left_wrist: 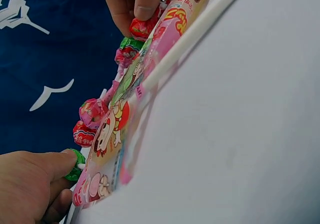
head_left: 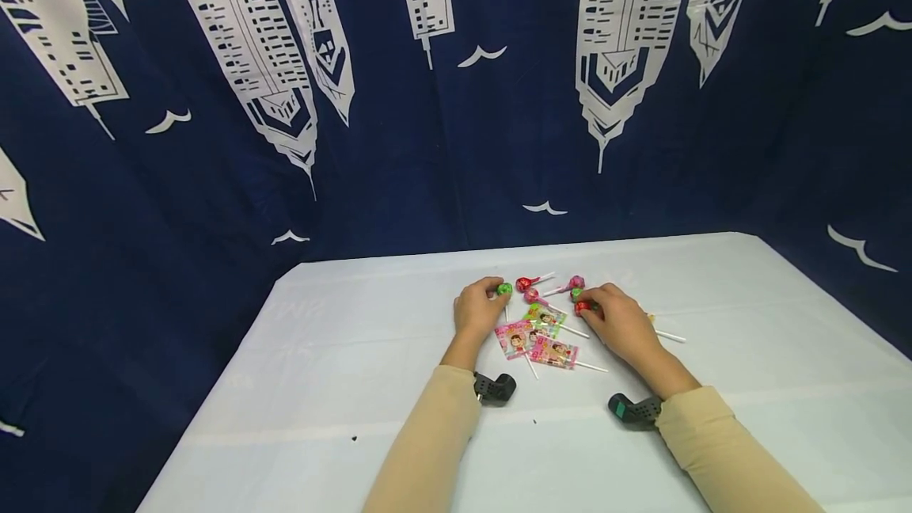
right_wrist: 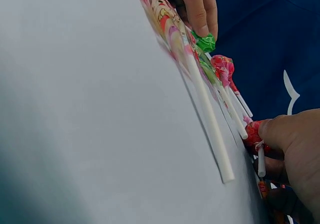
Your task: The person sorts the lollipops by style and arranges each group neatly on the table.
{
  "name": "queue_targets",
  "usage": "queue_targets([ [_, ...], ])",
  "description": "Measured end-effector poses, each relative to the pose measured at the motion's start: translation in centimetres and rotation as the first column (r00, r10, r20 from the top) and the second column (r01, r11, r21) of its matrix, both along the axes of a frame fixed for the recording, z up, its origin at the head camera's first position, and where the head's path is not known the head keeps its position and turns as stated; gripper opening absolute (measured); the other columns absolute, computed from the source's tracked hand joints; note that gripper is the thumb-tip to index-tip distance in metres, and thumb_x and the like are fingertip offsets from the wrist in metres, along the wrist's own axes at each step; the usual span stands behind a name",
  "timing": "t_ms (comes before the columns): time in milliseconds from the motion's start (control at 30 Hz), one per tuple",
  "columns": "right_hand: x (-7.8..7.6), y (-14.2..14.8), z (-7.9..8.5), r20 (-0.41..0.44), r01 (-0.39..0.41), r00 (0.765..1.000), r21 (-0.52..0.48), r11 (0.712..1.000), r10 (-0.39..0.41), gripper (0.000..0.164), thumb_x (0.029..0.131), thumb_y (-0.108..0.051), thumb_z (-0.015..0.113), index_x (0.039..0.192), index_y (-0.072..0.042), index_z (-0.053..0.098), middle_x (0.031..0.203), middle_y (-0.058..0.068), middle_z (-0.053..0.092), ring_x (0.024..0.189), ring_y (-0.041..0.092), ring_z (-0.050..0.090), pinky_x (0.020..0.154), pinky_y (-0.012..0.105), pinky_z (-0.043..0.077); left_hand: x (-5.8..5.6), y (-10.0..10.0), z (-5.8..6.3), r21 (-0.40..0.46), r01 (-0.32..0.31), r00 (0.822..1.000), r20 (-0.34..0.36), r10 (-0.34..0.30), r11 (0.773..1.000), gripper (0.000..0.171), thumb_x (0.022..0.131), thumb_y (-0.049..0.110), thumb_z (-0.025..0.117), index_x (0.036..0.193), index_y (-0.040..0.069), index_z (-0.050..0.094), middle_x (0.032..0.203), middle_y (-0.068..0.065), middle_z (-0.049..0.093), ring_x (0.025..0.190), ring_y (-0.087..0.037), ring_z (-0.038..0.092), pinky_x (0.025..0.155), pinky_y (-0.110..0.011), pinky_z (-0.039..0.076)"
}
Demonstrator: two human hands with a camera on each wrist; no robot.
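Note:
My left hand [head_left: 477, 310] pinches the wrapped head of a green lollipop [head_left: 504, 289], its white stick pointing toward me. The thumb lies on the green wrapper in the left wrist view. On the other side of the pile, my right hand [head_left: 623, 324] holds a red lollipop [right_wrist: 253, 131] by its head between thumb and fingers. Between the hands lie flat lollipops in printed wrappers: a green one [head_left: 545, 317] and two pink ones [head_left: 513, 338], [head_left: 554, 352], partly overlapping. Behind them are a red round lollipop [head_left: 523, 284] and a pink one [head_left: 531, 296].
Close to the right fingertips are another green lollipop [head_left: 575, 293] and a pink one [head_left: 576, 282]. A white stick [head_left: 670, 336] shows past the right hand, its other end hidden. Everything lies on a white-covered table [head_left: 342, 355] before a dark blue printed curtain [head_left: 442, 141].

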State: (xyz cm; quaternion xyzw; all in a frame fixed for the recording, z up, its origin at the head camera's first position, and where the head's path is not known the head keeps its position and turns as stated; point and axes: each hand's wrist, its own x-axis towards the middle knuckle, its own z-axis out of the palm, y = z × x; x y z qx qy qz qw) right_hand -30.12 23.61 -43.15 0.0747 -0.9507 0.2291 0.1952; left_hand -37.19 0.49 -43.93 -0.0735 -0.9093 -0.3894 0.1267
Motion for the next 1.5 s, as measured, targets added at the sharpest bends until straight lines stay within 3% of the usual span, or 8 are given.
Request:
queue_targets([
  [300, 0.24, 0.06, 0.06, 0.001, 0.004, 1.0, 0.005, 1.0, -0.004, 0.024, 0.091, -0.012, 0.071, 0.113, -0.003, 0.07, 0.1, 0.015, 0.064, 0.073, 0.019, 0.052, 0.064, 0.033, 0.04, 0.06, 0.18, -0.18, 0.027, 0.002, 1.0, -0.001, -0.002, 1.0, 0.028, 0.089, 0.029, 0.074, 0.116, 0.023, 0.074, 0.106, 0.005, 0.075, 0.097, -0.015, 0.065, 0.093, -0.035, 0.041],
  [600, 0.14, -0.09, 0.15, 0.003, -0.003, 1.0, 0.012, 1.0, 0.003, 0.025, 0.092, -0.014, 0.07, 0.114, -0.004, 0.07, 0.101, 0.014, 0.064, 0.072, 0.019, 0.052, 0.063, 0.033, 0.04, 0.07, -0.2, 0.01, 0.1, -0.014, 0.999, 0.032, 0.011, 0.995, 0.023, 0.089, 0.029, 0.075, 0.111, 0.024, 0.075, 0.098, 0.006, 0.072, 0.086, -0.009, 0.059, 0.082, -0.03, 0.045],
  [900, 0.18, -0.25, 0.11, 0.002, -0.01, 1.0, 0.023, 1.0, 0.01, 0.024, 0.091, -0.013, 0.07, 0.114, -0.004, 0.07, 0.102, 0.015, 0.064, 0.072, 0.019, 0.052, 0.063, 0.034, 0.041, 0.1, -0.45, 0.02, 0.179, 0.0, 1.0, 0.02, -0.003, 0.984, 0.022, 0.088, 0.026, 0.076, 0.109, 0.023, 0.075, 0.104, 0.006, 0.075, 0.086, -0.007, 0.065, 0.08, -0.028, 0.049],
  [1367, 0.18, -0.3, 0.08, 0.002, 0.004, 1.0, 0.04, 0.999, -0.004, 0.024, 0.091, -0.013, 0.07, 0.114, -0.005, 0.07, 0.105, 0.015, 0.064, 0.073, 0.02, 0.054, 0.065, 0.039, 0.045, 0.03, -0.6, 0.21, 0.376, -0.005, 1.0, 0.015, -0.001, 0.927, 0.023, 0.085, 0.016, 0.077, 0.108, 0.013, 0.076, 0.102, -0.001, 0.077, 0.081, -0.009, 0.07, 0.07, -0.022, 0.053],
  [1500, 0.2, -0.21, 0.02, -0.009, -0.001, 1.0, 0.045, 0.999, 0.001, 0.024, 0.092, -0.013, 0.07, 0.114, -0.004, 0.07, 0.106, 0.016, 0.064, 0.075, 0.023, 0.058, 0.068, 0.044, 0.049, 0.13, -0.63, 0.5, 0.423, -0.021, 1.0, 0.026, 0.011, 0.906, 0.024, 0.085, 0.011, 0.076, 0.109, 0.008, 0.076, 0.103, -0.007, 0.076, 0.085, -0.016, 0.071, 0.07, -0.022, 0.056],
])
